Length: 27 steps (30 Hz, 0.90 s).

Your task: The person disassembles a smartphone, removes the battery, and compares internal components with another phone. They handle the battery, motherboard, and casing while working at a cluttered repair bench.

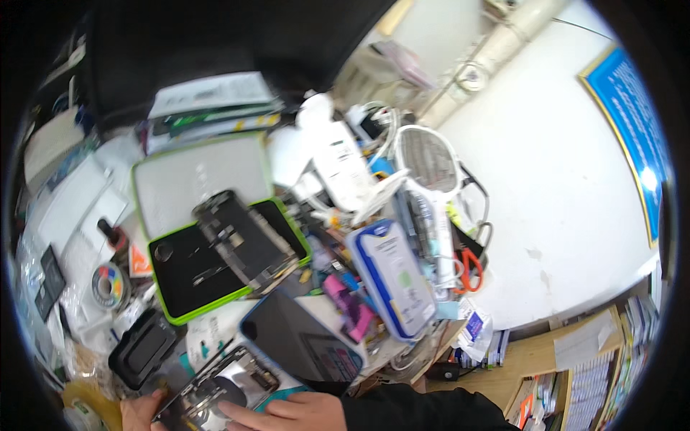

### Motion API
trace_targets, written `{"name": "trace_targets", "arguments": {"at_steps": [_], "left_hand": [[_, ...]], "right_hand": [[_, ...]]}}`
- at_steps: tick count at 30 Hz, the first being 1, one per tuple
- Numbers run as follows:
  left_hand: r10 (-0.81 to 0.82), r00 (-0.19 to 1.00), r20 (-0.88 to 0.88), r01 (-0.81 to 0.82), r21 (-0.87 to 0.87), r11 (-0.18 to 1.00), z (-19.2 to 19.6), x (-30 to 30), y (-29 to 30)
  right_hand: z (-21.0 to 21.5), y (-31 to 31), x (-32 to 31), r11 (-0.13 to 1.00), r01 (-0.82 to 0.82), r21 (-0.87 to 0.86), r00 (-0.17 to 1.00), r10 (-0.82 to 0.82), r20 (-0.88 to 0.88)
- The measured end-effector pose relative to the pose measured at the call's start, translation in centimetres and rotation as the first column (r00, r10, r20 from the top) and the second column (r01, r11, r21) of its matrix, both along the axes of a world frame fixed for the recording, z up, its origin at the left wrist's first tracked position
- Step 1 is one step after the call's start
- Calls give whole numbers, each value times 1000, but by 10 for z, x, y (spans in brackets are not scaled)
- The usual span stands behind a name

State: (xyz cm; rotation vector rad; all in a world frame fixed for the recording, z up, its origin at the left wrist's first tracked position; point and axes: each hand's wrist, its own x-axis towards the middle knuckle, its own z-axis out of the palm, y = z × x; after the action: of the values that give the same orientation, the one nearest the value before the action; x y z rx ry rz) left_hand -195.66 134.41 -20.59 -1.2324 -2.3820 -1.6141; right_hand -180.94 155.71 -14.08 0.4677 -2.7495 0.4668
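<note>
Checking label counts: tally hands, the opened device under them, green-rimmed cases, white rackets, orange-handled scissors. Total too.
Hands (left hand, right hand): 2
Opened device: 1
Green-rimmed case: 1
White racket: 1
Orange-handled scissors: 1
Total: 6

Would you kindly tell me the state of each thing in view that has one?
Opened phone: inner parts exposed.
Left hand: at its edge, grip unclear.
Right hand: fingers over it.
Green-edged case: open, lid raised.
Dark phone part: lying across the case.
Black tray: hollow side up.
Dark-screened device: screen up, whether lit unclear.
Orange-handled scissors: open or shut unclear.
</note>
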Motion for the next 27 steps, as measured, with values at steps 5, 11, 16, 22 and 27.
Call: {"name": "trace_targets", "arguments": {"at_steps": [5,11,16,22,27], "left_hand": [[36,999,-9,-36,-6,999,-2,6,-1],[-6,1000,3,6,50,999,-15,7,0],[73,997,-11,-73,-7,997,-18,8,-10],[129,991,-44,-130,-14,991,-17,12,-3],[152,988,-14,-152,0,988,-15,14,1]], "right_hand": [[64,101,46,869,479,121,877,-478,-38],[64,229,119,251,966,-60,258,-952,165],[57,227,90,259,958,124,242,-960,142],[72,235,86,277,924,264,242,-957,159],[73,248,94,372,908,195,344,-925,160]]}}
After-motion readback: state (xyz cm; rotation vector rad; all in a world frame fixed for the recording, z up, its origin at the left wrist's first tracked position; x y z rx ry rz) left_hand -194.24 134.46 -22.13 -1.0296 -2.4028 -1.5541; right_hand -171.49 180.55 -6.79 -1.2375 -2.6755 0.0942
